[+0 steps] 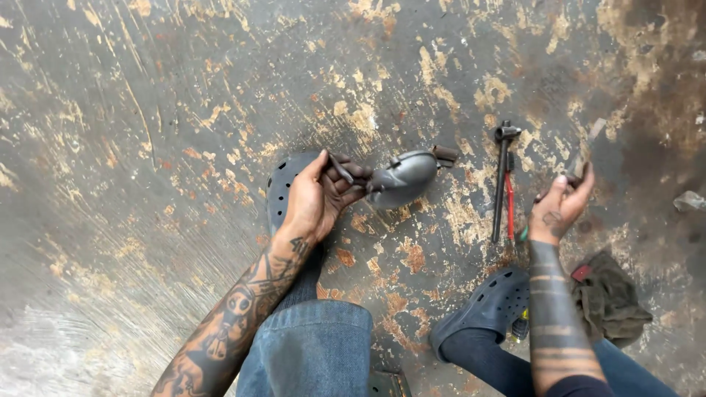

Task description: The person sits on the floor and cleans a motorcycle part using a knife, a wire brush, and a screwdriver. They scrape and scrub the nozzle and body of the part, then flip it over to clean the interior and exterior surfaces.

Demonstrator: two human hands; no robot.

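1. Head view: left hand [316, 198] is closed around a grey metal part [404, 179] at frame centre, held over the floor [147, 110]; a loose hold could drop it onto the clog [283, 184].
2. Right hand [562, 206], centre right, pinches a small dark piece [577, 170]; the wrench [502, 176] and red-handled tool [510, 209] lie between the hands; a dark rag [610, 298] lies lower right; no packages, labels or signs visible.

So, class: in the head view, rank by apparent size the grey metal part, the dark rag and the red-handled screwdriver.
1. Dark rag, though it lies nearer the camera.
2. Grey metal part, held in the left hand.
3. Red-handled screwdriver: long, but far thinner.
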